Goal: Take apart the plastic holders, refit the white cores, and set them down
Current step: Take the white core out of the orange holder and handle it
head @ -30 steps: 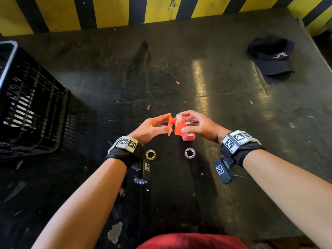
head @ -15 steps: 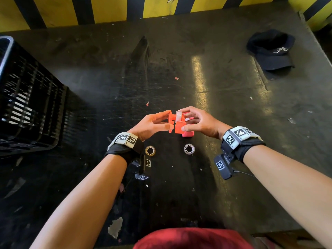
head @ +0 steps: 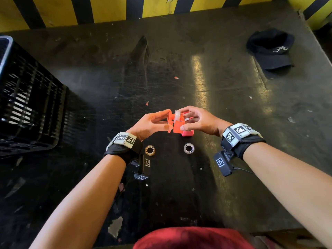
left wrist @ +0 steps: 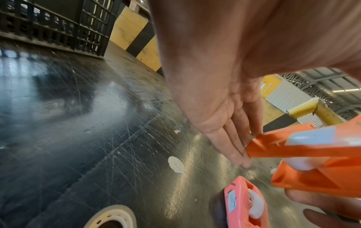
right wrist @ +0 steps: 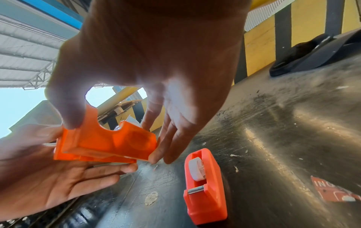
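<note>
Above the table, both hands hold an orange plastic holder [head: 177, 125] between them. My left hand [head: 168, 119] pinches its left shell between thumb and fingers. My right hand [head: 181, 119] pinches the right shell [right wrist: 105, 143] with thumb on top and fingers at the end. The two shells sit slightly offset. A white core [head: 177, 114] shows at the top between them, and again in the left wrist view [left wrist: 312, 137]. A second, pinkish holder [head: 187, 133] lies on the table under my right hand, its white core [right wrist: 197, 169] seated inside.
Two tape rings lie near my wrists, one brownish [head: 150, 150] and one clear [head: 189, 148]. A black slatted crate [head: 27, 105] stands at the left edge. A dark cap [head: 271, 51] rests at the far right. A yellow-and-black striped wall [head: 161, 8] borders the back.
Both hands have kept their pinch on the orange holder in about the same spot. The parts on the table have not moved.
</note>
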Demonstrator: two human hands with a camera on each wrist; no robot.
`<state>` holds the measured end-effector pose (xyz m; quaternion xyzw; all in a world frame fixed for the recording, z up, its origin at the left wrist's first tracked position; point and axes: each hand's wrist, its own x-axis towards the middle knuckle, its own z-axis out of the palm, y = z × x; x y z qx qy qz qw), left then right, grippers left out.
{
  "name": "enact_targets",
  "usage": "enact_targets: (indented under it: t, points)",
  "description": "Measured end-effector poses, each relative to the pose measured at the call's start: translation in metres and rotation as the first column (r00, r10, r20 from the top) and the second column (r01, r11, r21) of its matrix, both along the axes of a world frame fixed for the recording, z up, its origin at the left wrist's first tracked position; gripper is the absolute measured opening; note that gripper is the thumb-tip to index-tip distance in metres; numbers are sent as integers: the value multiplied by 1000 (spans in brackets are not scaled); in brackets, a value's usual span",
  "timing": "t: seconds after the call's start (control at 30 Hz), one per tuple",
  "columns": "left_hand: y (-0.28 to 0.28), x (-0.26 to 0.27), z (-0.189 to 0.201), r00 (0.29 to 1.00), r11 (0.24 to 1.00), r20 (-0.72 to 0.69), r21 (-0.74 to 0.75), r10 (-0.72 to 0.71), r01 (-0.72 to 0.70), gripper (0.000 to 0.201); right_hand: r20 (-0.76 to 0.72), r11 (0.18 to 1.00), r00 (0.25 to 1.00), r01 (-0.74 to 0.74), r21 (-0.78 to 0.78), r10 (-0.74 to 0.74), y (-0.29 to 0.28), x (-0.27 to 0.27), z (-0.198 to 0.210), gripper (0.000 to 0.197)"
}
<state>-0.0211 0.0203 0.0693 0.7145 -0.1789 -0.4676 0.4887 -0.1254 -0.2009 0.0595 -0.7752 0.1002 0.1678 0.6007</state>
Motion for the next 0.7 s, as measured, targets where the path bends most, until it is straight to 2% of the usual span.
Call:
enact_targets:
  t: [0.2, 0.3, 0.43, 0.53, 0.6, 0.7]
  points:
    - [-2, 2, 2, 998, 1000, -66, -6, 15, -15, 98, 41, 1000, 999, 23, 4, -23, 5, 4, 4, 67]
    - [-2, 1, 5, 999, 1000, -45, 19, -18, 19, 93, 31, 999, 999, 32, 3, -32, 5, 2, 3, 68]
    - [-3, 0, 1, 999, 999, -34, 13, -28, 29, 96, 39, 999, 998, 39, 4, -39, 8, -1, 6, 54]
    - [-6, 0, 3, 998, 999, 38, 6, -41, 41, 99, 53, 999, 997, 51, 6, -51, 8, -3, 4, 62]
    - [-8, 0, 7, 996, 1000, 86, -6, -30, 31, 88, 53, 999, 997, 52, -2, -52, 7, -5, 1, 71]
    - [-14, -1, 12, 980, 1000, 197, 11, 10, -13, 51, 37, 999, 998, 43, -22, -42, 8, -8, -3, 80]
